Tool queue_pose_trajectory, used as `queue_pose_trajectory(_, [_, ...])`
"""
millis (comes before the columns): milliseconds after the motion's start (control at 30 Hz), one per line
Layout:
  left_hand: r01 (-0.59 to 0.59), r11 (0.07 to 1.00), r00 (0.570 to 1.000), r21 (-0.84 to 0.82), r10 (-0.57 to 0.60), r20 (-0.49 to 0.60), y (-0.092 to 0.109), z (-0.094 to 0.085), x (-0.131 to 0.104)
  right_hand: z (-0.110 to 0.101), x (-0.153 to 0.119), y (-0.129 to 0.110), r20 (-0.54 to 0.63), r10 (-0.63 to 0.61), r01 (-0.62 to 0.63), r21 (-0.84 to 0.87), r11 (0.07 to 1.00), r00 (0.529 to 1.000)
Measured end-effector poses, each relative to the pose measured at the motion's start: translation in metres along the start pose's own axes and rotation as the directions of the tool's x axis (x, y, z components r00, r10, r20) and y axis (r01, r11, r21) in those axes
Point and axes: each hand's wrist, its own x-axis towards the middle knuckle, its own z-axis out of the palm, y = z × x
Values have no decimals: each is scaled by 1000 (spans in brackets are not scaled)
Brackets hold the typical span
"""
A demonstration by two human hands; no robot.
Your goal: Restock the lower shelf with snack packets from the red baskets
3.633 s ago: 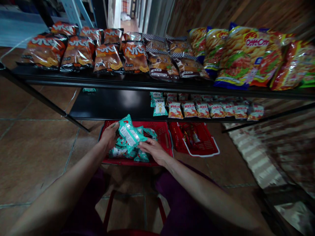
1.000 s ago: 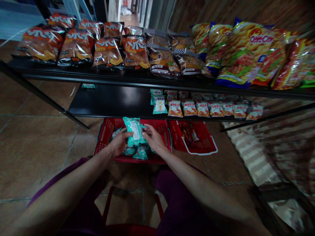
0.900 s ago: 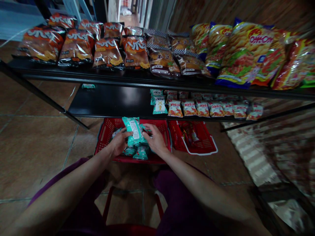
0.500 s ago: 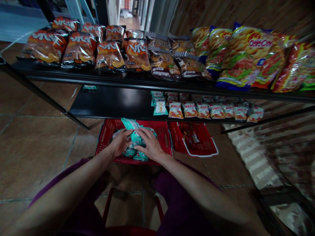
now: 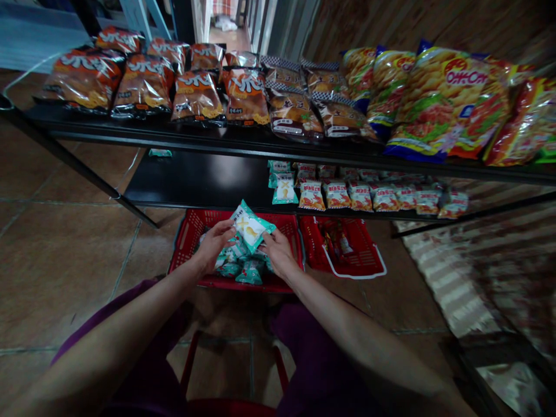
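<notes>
A green and white snack bag [image 5: 251,227] is held between both hands, tilted, its printed front facing up. My left hand [image 5: 216,243] is closed on its left edge and my right hand [image 5: 277,250] pinches its lower right corner. Below them, more green bags [image 5: 249,271] lie heaped in a red basket [image 5: 291,230]. The lower black shelf [image 5: 200,179] bears green bags [image 5: 285,188] near its middle, beside rows of small white and red bags [image 5: 337,194].
On the upper shelf [image 5: 143,130] stand orange bags [image 5: 197,95], brown bags [image 5: 295,114] and large yellow bags [image 5: 434,104]. A second red basket [image 5: 360,246] with a white handle holds a few packets at the right. The shelf's black leg [image 5: 87,174] slants down at the left.
The green bag in my hands has turned over, from its back to its printed front. My right hand has shifted to the bag's lower right corner. The view has moved slightly.
</notes>
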Motion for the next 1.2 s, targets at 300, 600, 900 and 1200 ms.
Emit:
queue_pose_trajectory(300, [90,980,980,-176,-118,-158,1,-1,9,7,-18,-7,103,292,-309,372,875,951])
queue_pose_trajectory(600, [148,958,956,-244,-202,-215,5,-10,21,11,-26,-9,125,373,-393,311,865,919])
queue_pose_trajectory(900, [113,971,961,-212,-161,-223,1,-10,24,14,-32,-16,233,473,-523,259,812,849])
queue_pose_trajectory(1200, [156,949,950,-275,-220,-221,2,-14,27,10,-30,-17,159,376,-403,217,889,913])
